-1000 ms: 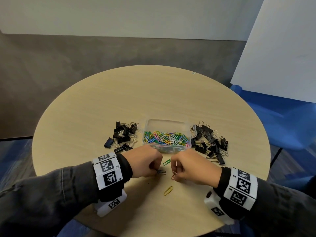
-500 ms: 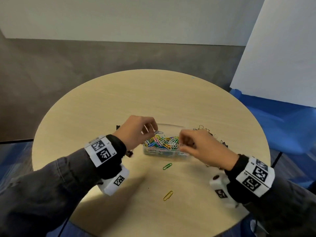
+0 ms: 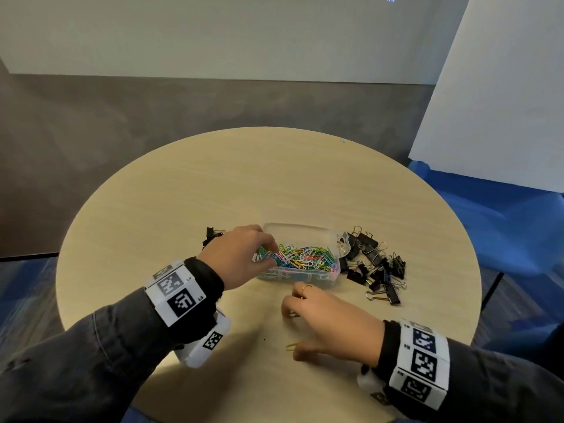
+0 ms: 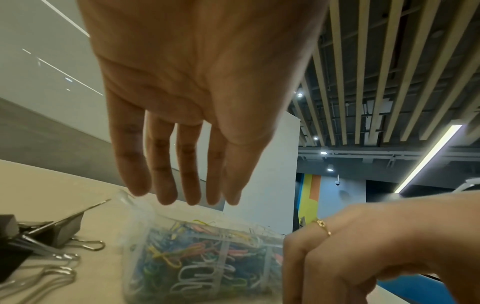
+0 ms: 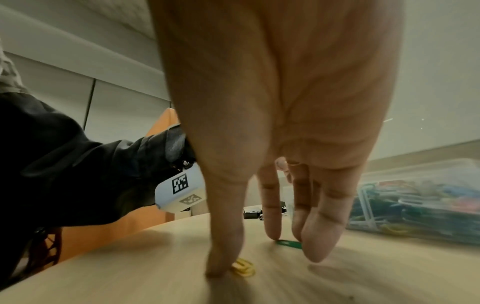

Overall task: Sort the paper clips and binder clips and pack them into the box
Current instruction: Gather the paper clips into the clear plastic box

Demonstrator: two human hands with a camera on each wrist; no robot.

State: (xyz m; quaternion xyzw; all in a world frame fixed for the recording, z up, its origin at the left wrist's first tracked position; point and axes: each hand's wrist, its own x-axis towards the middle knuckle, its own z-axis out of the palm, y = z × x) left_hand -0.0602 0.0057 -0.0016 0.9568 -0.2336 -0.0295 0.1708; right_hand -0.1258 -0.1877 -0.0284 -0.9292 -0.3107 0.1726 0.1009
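Observation:
A clear plastic box (image 3: 299, 228) heaped with coloured paper clips (image 3: 305, 257) stands mid-table. My left hand (image 3: 268, 254) hovers over its left end; in the left wrist view its fingers (image 4: 166, 185) hang straight above the box (image 4: 202, 257) and hold nothing. My right hand (image 3: 290, 331) is down on the table in front of the box, fingers spread. Its thumb touches a yellow paper clip (image 5: 242, 267) and its fingertips (image 5: 318, 246) touch a green paper clip (image 5: 289, 244). The yellow clip (image 3: 291, 346) also shows in the head view.
A pile of black binder clips (image 3: 375, 267) lies right of the box. Another pile (image 3: 210, 235) lies left of it, mostly hidden behind my left hand. The round wooden table (image 3: 244, 178) drops off close behind my wrists.
Both hands lifted clips from the table to the box. The left hand has let go and stays over the box. The right hand has dropped back onto the green and yellow clips.

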